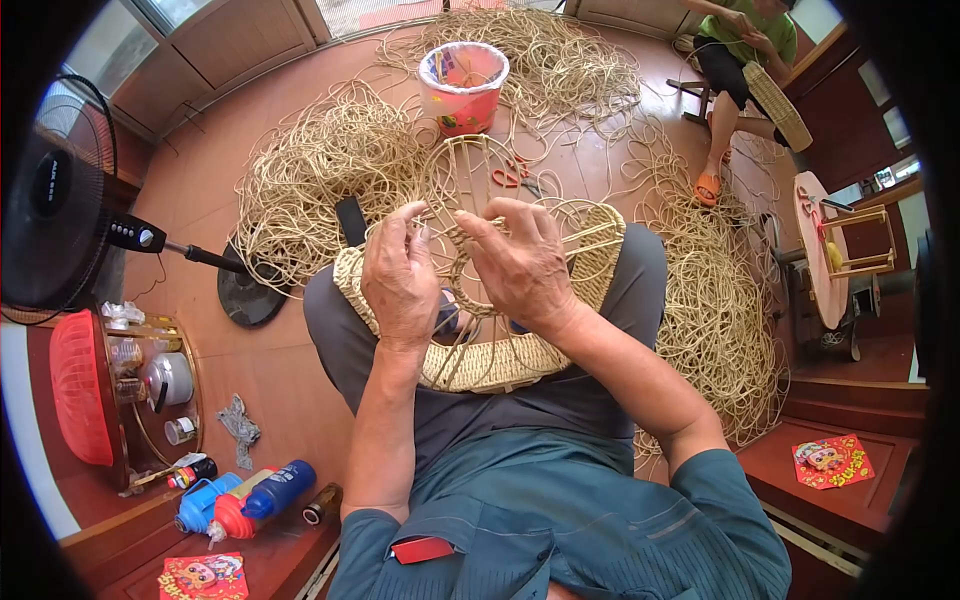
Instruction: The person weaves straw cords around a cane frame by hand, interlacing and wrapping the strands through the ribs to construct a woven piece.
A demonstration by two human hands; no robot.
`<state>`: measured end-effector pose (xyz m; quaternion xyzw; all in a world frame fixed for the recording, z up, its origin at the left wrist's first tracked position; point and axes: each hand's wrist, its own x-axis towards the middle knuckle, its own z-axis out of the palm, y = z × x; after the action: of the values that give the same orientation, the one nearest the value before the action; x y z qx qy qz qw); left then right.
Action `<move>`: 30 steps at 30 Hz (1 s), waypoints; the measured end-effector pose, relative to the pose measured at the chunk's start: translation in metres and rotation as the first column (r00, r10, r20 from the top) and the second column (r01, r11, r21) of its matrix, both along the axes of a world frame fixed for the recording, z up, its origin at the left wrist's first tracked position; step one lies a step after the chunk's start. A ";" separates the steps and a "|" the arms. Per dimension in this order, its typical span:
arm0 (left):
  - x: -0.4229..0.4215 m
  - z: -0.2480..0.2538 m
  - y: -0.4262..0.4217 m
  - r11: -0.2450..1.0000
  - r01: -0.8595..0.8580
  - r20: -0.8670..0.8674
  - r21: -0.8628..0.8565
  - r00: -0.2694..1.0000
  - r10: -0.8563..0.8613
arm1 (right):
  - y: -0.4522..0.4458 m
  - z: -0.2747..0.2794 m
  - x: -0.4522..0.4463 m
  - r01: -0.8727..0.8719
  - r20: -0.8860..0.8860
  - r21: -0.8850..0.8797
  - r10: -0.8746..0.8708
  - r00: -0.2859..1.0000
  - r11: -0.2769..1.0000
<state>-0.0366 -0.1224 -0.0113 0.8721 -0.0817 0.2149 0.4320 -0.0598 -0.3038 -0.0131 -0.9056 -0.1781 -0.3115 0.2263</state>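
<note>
A half-woven basket of pale straw cord (480, 368) rests across my lap, with woven walls at both sides and thin bare ribs spanning its middle. Over the ribs, my left hand (400, 275) is closed, its thumb and fingers pinching a strand of the cord. Close beside it my right hand (522, 262) is also closed, with thumb and forefinger pinched on cord near a small coiled ring at the basket's middle. The exact grip of the fingertips is partly hidden by the hands themselves. A round rib frame (468, 140) sticks up beyond the hands.
Heaps of loose cord (340, 170) cover the floor ahead and to the right. Red-handled scissors (512, 175) lie near a pink bin (465, 95). A standing fan (60, 195) and several bottles (280, 488) are left. A person (745, 50) holds another woven piece (778, 105).
</note>
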 end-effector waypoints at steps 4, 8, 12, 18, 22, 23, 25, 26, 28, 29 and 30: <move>0.004 -0.004 0.009 0.995 -0.023 0.077 0.099 0.997 0.015 | 0.008 0.001 0.015 0.007 -0.034 -0.037 -0.008 0.999 0.999; 0.008 0.000 0.016 0.970 -0.067 0.059 0.233 0.997 0.055 | 0.017 0.003 0.024 0.045 -0.036 -0.013 -0.045 0.998 0.999; 0.015 0.015 0.021 0.966 -0.147 0.051 0.214 0.989 0.139 | 0.024 0.000 0.032 0.080 -0.035 0.013 -0.079 0.996 0.997; 0.013 0.012 0.014 0.999 0.041 -0.221 0.017 0.975 -0.037 | 0.029 0.001 0.033 0.099 -0.038 0.025 -0.098 0.995 0.995; 0.023 0.015 0.005 0.978 0.118 -0.326 -0.171 0.930 -0.169 | 0.030 -0.001 0.033 0.108 -0.022 0.022 -0.107 0.994 0.994; 0.028 0.001 0.007 0.967 0.141 -0.317 -0.214 0.926 -0.205 | 0.029 -0.002 0.033 0.108 -0.020 0.016 -0.107 0.994 0.994; 0.029 0.006 0.006 0.914 0.137 -0.360 -0.381 0.889 -0.283 | 0.026 -0.003 0.032 0.104 -0.017 0.003 -0.104 0.994 0.995; 0.027 0.009 0.004 0.861 0.099 -0.404 -0.498 0.852 -0.332 | 0.025 -0.001 0.030 0.095 -0.038 0.037 -0.093 0.995 0.995; 0.024 0.014 0.003 0.747 0.032 -0.436 -0.664 0.795 -0.421 | 0.024 0.004 0.026 0.079 -0.082 0.105 -0.070 0.994 0.991; 0.024 0.014 0.005 0.696 0.013 -0.428 -0.718 0.779 -0.457 | 0.023 0.004 0.026 0.084 -0.102 0.121 -0.071 0.992 0.989; 0.023 0.013 0.005 0.640 -0.008 -0.419 -0.768 0.763 -0.493 | 0.022 0.004 0.027 0.089 -0.123 0.137 -0.073 0.990 0.986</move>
<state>-0.0138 -0.1174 0.0018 0.6241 0.0272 -0.1199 0.7716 -0.0332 -0.2821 -0.0086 -0.9103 -0.1047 -0.2786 0.2876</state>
